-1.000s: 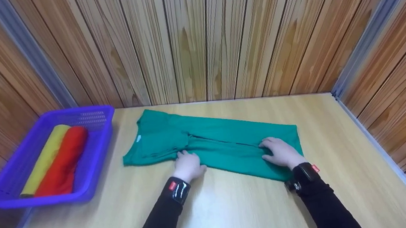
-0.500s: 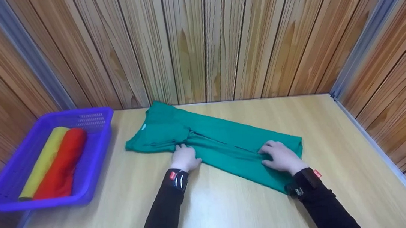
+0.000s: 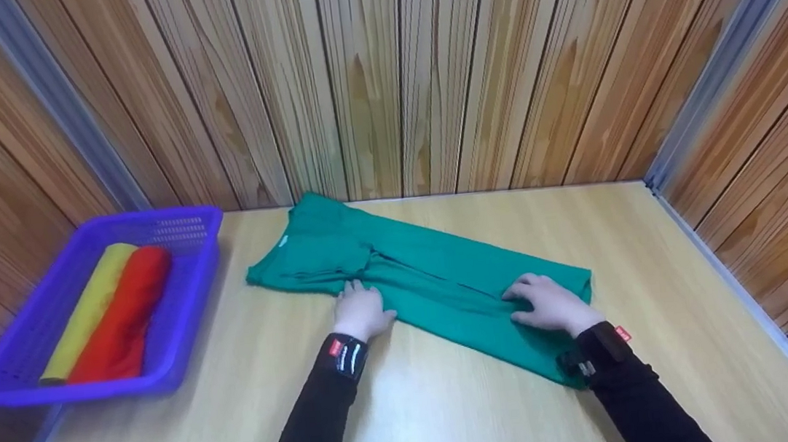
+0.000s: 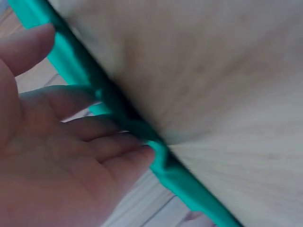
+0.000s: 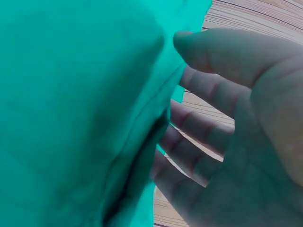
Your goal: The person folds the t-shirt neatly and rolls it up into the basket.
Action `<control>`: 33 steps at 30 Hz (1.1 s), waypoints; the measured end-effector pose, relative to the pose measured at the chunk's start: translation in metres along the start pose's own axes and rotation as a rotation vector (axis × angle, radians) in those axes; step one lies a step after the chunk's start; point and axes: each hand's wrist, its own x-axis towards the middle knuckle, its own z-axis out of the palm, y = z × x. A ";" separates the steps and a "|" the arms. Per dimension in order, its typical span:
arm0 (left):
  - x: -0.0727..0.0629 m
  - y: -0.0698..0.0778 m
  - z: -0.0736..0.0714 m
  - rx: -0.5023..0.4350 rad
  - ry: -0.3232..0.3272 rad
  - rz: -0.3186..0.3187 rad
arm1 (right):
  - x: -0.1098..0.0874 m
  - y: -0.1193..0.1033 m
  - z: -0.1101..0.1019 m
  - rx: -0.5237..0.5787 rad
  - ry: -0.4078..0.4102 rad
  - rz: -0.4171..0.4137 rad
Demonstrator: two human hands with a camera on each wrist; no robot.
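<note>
A green shirt (image 3: 427, 254) lies on the table in the head view, slanting from far left to near right. Its sides are folded inward along a long middle line, and the collar end with a small white label (image 3: 284, 240) is at the left. My left hand (image 3: 362, 312) touches the near edge with its fingertips, the thumb spread away; the left wrist view shows those fingers (image 4: 118, 153) extended against the green edge. Toward the hem, my right hand (image 3: 549, 305) rests on the fabric by the fold line. Its fingers (image 5: 199, 125) are loosely spread in the right wrist view.
A purple basket (image 3: 212, 269) stands on the left of the table (image 3: 451, 420), holding a yellow rolled cloth (image 3: 91, 304) and a red rolled cloth (image 3: 122, 315). Wood-patterned panels (image 3: 365, 85) close off the back and both sides.
The shirt has turned on the table: its collar end has shifted back and slightly right, its hem end toward the front. Both hands have stayed on it, the left moving slightly back.
</note>
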 end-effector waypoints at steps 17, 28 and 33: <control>-0.043 0.079 0.028 0.109 0.075 0.484 | 0.047 -0.002 -0.012 0.045 0.034 0.094; -0.051 0.102 0.034 0.300 -0.009 0.300 | 0.064 0.007 -0.003 0.002 0.020 0.043; -0.045 0.097 0.035 0.271 -0.026 0.209 | 0.064 0.008 -0.002 0.012 0.011 0.015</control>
